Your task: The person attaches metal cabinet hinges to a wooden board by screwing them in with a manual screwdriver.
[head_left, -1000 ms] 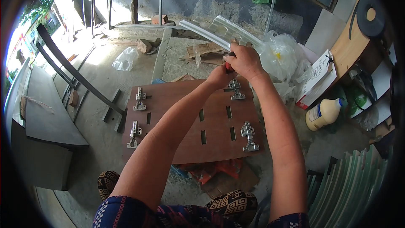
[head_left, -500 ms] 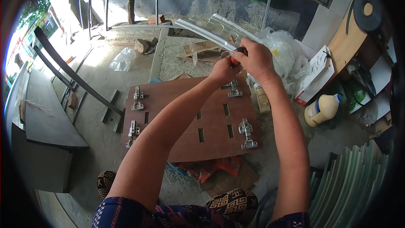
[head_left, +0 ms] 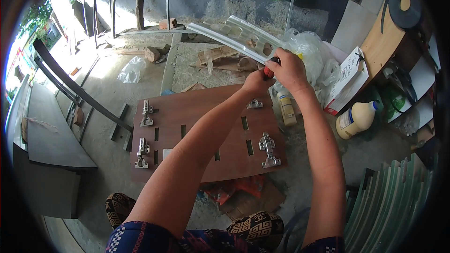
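My right hand (head_left: 291, 70) is closed around the black end of a screwdriver (head_left: 269, 71) with a red-and-black handle; its shaft is hidden. My left hand (head_left: 257, 83) is closed at the lower part of that handle, most of its fingers out of sight. Just beyond both hands a silver metal rack (head_left: 225, 42) with two long rails and cut-outs slants up to the left. How it is supported is hidden. Below my arms lies a brown board (head_left: 206, 100) with slots. Metal hinges (head_left: 267, 150) sit near its corners, one partly covered by my left forearm's side of the board.
Right of the board stand a small bottle (head_left: 287, 108) and a cream jug (head_left: 356, 121) with a blue cap. Clear plastic bags (head_left: 311, 54) and a white box (head_left: 346, 84) lie behind them. Stacked green-edged panels (head_left: 389, 206) are at lower right; a curved dark metal bar (head_left: 84, 93) at left.
The view has shifted slightly, so the board and surroundings appear farther left. My hands have moved slightly right and down relative to the board, still on the screwdriver. The rack's near end has shifted likewise.
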The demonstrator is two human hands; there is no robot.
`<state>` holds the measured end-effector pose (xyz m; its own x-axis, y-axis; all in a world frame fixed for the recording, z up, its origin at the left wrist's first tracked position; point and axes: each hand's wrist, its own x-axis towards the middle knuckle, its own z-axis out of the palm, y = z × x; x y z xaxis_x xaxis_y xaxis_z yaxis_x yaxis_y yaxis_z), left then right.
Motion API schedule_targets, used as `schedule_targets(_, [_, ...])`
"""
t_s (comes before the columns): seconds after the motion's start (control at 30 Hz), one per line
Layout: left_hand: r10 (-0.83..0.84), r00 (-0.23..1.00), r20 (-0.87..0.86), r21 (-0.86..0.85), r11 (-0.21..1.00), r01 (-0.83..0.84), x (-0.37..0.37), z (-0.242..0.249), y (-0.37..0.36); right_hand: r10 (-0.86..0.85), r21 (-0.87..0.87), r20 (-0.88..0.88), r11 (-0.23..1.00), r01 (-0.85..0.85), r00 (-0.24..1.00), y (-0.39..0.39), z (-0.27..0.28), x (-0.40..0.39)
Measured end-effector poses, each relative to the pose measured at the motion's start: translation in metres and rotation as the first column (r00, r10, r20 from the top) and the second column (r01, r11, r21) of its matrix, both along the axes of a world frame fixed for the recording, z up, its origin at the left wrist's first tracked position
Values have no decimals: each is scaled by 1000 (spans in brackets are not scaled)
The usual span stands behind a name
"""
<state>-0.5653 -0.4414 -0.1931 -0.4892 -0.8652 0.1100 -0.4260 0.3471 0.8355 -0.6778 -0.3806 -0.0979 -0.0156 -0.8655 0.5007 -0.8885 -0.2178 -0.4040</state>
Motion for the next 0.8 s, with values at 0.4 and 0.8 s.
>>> schedule_targets(0.4, [22, 1000, -6, -77, 997, -22, 4, -10, -7, 135, 1, -32, 991, -135, 990, -9, -4, -6])
schedule_targets(0.8, [59, 993, -101, -38, 997, -63, 14, -3, -9, -32, 124, -124, 991, 48, 992, -22, 15, 13])
